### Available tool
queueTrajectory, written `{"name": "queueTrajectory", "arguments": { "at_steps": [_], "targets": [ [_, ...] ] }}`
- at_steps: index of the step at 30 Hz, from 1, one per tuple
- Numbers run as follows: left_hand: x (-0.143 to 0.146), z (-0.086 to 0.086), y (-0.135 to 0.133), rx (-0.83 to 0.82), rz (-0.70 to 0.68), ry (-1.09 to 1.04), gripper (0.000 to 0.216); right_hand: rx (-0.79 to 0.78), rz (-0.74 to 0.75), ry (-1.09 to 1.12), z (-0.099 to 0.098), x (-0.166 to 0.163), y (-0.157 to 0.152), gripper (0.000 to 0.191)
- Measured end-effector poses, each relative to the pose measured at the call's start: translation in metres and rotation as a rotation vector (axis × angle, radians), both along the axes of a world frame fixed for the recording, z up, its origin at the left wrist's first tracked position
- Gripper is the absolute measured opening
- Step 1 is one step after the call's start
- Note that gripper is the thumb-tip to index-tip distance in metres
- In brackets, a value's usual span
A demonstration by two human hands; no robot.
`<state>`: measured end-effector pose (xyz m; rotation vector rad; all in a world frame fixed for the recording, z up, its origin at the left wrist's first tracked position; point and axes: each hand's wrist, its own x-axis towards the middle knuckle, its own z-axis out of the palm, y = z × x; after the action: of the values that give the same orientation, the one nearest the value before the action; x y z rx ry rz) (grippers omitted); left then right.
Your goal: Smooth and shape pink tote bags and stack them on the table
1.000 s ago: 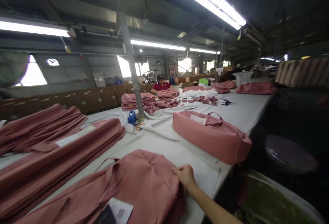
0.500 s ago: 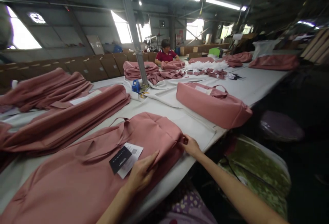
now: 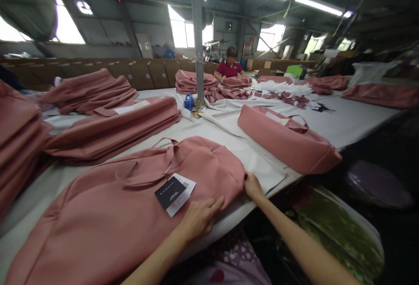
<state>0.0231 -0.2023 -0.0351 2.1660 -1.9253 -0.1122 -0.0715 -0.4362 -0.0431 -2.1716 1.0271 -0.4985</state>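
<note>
A dusty-pink fabric bag [image 3: 108, 215] lies flat in front of me, its thin strap handles [image 3: 140, 173] folded over the upper side. Attached near the handles are a black hang tag [image 3: 170, 192] and a white printed label [image 3: 186, 183]. My left hand [image 3: 200, 217] is closed at the bag's near edge, one digit stretched along the top and the others curled by the rim. At the right end, my right hand [image 3: 252, 186] pinches the bag's corner; its fingertips are partly hidden behind the fabric.
Another pink bag [image 3: 288, 141] stands to the right near the white table's [image 3: 356, 123] edge. Folded pink bags [image 3: 114, 132] are stacked on the left. Beyond a metal post [image 3: 197, 36], a co-worker [image 3: 231, 66] handles pink fabric. A camouflage-patterned bundle [image 3: 340, 224] sits below the edge.
The view has turned left, bringing another pink stack in at the left. The bag's right end, bunched and folded before, now lies smoother. Both hands stay at that end.
</note>
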Motion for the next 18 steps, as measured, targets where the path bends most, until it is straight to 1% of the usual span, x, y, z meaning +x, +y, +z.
{"name": "queueTrajectory", "arguments": {
  "at_steps": [2, 4, 5, 6, 7, 8, 9, 10, 11, 12, 13, 14, 15, 17, 18],
  "targets": [
    [0.003, 0.001, 0.0, -0.044, 0.001, 0.041, 0.058, -0.033, -0.006, -0.077, 0.024, 0.002, -0.004, 0.037],
    [0.006, 0.003, 0.0, -0.068, 0.006, 0.069, 0.057, -0.101, -0.026, -0.177, 0.058, 0.007, 0.003, 0.047],
    [0.007, 0.004, 0.0, -0.076, 0.008, 0.078, 0.055, -0.157, 0.003, -0.243, 0.076, 0.01, 0.011, 0.048],
    [0.008, 0.004, -0.001, -0.086, 0.01, 0.087, 0.053, -0.221, 0.07, -0.308, 0.091, 0.015, 0.021, 0.048],
    [0.009, 0.005, -0.001, -0.098, 0.012, 0.101, 0.05, -0.307, 0.196, -0.372, 0.103, 0.021, 0.033, 0.047],
    [0.01, 0.006, -0.001, -0.113, 0.012, 0.117, 0.047, -0.388, 0.339, -0.383, 0.11, 0.027, 0.044, 0.047],
    [0.009, 0.008, -0.001, -0.134, 0.004, 0.135, 0.045, -0.463, 0.48, -0.338, 0.111, 0.033, 0.055, 0.046],
    [0.008, 0.01, -0.002, -0.161, -0.013, 0.149, 0.043, -0.521, 0.597, -0.244, 0.106, 0.037, 0.064, 0.045],
    [0.006, 0.012, -0.002, -0.187, -0.031, 0.156, 0.039, -0.552, 0.679, -0.126, 0.096, 0.04, 0.071, 0.044],
    [0.003, 0.014, -0.002, -0.216, -0.053, 0.156, 0.038, -0.572, 0.732, -0.001, 0.083, 0.042, 0.074, 0.043],
    [0.002, 0.015, -0.002, -0.239, -0.068, 0.143, 0.034, -0.571, 0.763, 0.066, 0.066, 0.044, 0.074, 0.042],
    [0.001, 0.016, -0.001, -0.236, -0.04, 0.136, 0.03, -0.558, 0.792, 0.071, 0.049, 0.047, 0.071, 0.043],
    [0.001, 0.017, 0.0, -0.238, 0.002, 0.124, 0.032, -0.563, 0.814, 0.071, 0.032, 0.051, 0.066, 0.046],
    [0.0, 0.02, 0.009, -0.338, 0.104, 0.078, 0.037, -0.676, 0.854, 0.108, 0.004, 0.062, 0.05, 0.052],
    [-0.002, 0.022, 0.019, -0.413, 0.156, 0.071, 0.039, -0.71, 0.874, 0.127, -0.005, 0.067, 0.042, 0.053]
  ]
}}
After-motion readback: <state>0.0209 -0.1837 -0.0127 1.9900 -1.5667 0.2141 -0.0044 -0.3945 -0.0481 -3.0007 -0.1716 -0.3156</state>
